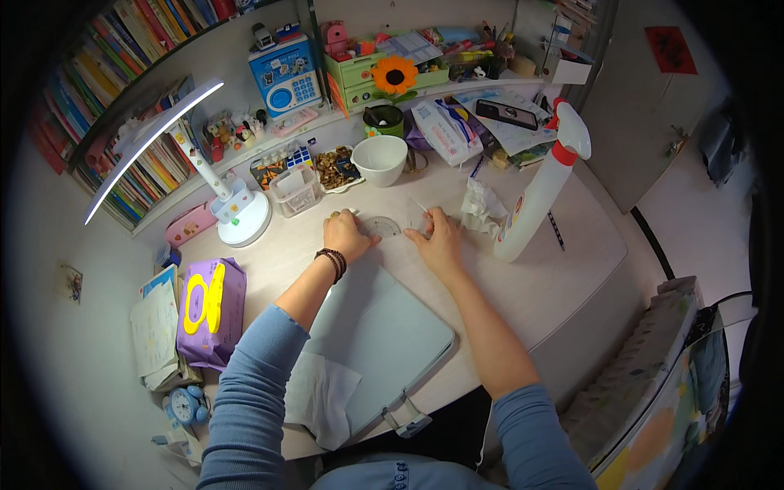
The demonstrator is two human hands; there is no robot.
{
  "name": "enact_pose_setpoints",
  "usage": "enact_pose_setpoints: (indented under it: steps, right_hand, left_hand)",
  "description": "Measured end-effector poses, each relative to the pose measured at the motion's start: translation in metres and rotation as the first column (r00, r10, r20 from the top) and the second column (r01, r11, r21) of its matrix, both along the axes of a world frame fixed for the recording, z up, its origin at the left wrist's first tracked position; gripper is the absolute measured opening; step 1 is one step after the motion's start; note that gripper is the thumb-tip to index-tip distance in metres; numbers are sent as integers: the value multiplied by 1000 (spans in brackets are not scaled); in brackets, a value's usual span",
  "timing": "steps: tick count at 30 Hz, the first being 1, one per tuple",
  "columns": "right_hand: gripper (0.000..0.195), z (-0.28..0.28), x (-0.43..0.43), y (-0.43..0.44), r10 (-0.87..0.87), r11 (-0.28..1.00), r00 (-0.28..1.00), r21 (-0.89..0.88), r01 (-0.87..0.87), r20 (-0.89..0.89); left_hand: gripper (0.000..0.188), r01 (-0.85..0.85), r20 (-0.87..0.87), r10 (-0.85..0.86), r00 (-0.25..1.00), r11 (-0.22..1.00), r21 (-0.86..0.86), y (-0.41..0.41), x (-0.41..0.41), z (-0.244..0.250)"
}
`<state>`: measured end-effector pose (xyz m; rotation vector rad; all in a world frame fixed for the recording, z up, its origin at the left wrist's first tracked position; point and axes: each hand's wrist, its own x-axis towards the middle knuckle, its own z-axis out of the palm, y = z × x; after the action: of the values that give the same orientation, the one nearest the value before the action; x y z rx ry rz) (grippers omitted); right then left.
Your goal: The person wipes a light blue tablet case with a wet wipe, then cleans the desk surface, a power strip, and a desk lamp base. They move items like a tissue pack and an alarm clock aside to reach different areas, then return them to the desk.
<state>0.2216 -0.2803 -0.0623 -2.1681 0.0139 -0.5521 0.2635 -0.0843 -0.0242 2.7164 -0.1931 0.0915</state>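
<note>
A clear plastic protractor (382,226) lies on the desk between my two hands. My left hand (346,237) is at its left end with curled fingers; a small whitish tip shows beyond the fingers, but what they hold is hidden. My right hand (438,242) pinches a clear, thin plastic piece (420,207), perhaps a set square, whose outline is hard to make out. Below my hands lies a closed grey laptop (386,324), with a white wipe (324,392) over its near left corner.
A spray bottle (531,202) and a crumpled tissue (484,205) stand right of my hands. Behind are a white bowl (380,160), a tray of walnuts (335,168) and a plastic box (295,191). To the left are a lit desk lamp (245,220) and a purple wipes pack (211,312).
</note>
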Motion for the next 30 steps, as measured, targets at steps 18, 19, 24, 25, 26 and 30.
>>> enact_pose_setpoints:
  steps: [18,19,24,25,26,30]
  right_hand:
    - [28,17,-4,4,46,917,995,391,-76,86]
    - [28,20,-6,4,49,896,997,439,-69,57]
    - [26,32,-12,11,66,903,996,421,-86,61]
    - [26,30,-12,11,72,890,996,446,-92,61]
    - [26,28,-10,10,80,877,995,470,-99,60]
    - [26,21,-6,6,65,878,996,470,-89,67]
  left_hand:
    - [25,-120,-273,-352,895,400,-909,-25,-20,32]
    - [26,-89,-249,-377,892,395,-914,-27,-20,32]
    - [29,-55,-181,-387,904,314,-948,-35,-20,31]
    - [27,-64,-189,-369,910,325,-944,-37,-21,32]
    - [23,-66,-184,-368,911,311,-948,-38,-19,35]
    - [15,-6,-115,-273,955,370,-929,-29,7,47]
